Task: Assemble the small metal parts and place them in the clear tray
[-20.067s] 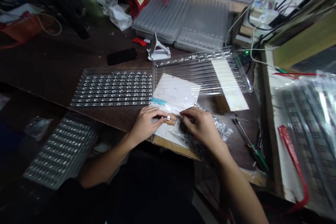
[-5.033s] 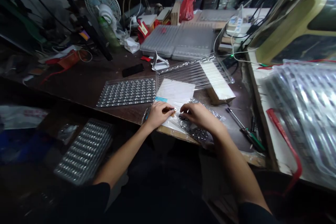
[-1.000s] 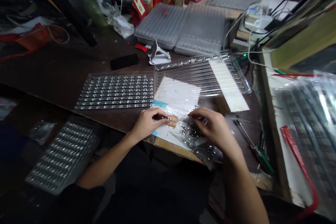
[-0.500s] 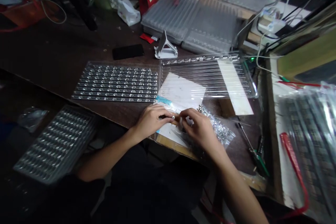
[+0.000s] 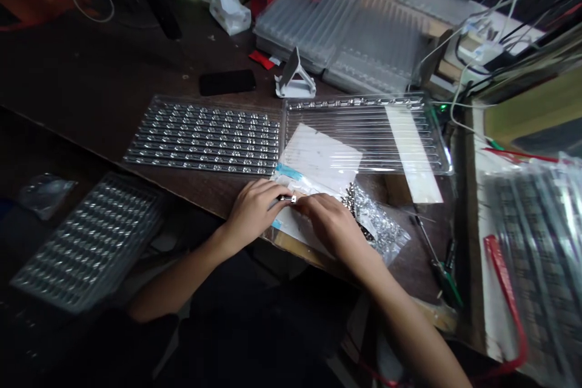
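My left hand (image 5: 251, 213) pinches a small shiny metal part (image 5: 287, 198) between thumb and fingers, above a white work surface (image 5: 295, 227) at the table's front edge. My right hand (image 5: 334, 224) is curled, its fingertips against or very close to the part's right end; what it grips is hidden. Just right of it lies a clear plastic bag (image 5: 386, 233) with many small silvery pieces. A clear tray (image 5: 204, 136) filled with rows of metal parts sits beyond my left hand. Next to it, a second ribbed tray (image 5: 373, 133) has parts only along its far row.
Stacked clear trays (image 5: 309, 21) stand at the back, near a white phone stand (image 5: 295, 82) and a black phone (image 5: 227, 82). A green-handled screwdriver (image 5: 448, 285) lies at right. More filled trays (image 5: 86, 242) are lower left; wrapped trays (image 5: 541, 242) are far right.
My right hand has moved left from beside the bag, and its fingertips now meet the part in my left hand. The view has shifted slightly.
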`<state>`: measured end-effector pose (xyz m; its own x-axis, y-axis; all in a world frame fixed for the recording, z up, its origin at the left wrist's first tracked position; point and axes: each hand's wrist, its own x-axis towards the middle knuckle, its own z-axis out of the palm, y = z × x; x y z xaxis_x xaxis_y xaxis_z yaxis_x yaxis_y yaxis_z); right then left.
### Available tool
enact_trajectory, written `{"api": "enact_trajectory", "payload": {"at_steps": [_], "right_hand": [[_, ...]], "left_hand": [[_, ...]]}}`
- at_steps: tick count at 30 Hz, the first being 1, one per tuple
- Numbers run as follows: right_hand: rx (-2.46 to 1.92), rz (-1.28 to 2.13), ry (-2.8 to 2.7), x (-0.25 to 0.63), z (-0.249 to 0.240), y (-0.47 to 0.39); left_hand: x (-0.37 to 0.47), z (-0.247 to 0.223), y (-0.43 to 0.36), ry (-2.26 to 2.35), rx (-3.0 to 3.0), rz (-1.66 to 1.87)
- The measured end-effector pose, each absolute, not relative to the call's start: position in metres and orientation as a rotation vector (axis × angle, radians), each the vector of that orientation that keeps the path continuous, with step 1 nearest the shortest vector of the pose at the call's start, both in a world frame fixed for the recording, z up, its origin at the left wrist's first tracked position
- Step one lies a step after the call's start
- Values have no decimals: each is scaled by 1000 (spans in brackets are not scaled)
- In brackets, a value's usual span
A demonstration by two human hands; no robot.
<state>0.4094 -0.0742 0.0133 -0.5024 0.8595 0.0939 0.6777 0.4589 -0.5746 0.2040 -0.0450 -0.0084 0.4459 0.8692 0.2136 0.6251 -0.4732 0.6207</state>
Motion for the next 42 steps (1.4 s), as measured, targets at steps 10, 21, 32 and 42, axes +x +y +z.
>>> {"api": "enact_trajectory", "payload": {"at_steps": [10, 21, 32, 42], "right_hand": [[-1652, 864, -2323, 452, 33, -79], [-1525, 901, -2101, 453, 35, -84], [-1463, 744, -1957, 450, 31, -80], [-1501, 644, -1979, 444, 18, -76]], "left_hand": [[246, 0, -45, 1119, 2104, 879], [249, -10, -45, 1159, 2110, 811], [250, -12, -48, 1158, 2117, 807], [251, -12, -47, 1154, 2119, 826]]}}
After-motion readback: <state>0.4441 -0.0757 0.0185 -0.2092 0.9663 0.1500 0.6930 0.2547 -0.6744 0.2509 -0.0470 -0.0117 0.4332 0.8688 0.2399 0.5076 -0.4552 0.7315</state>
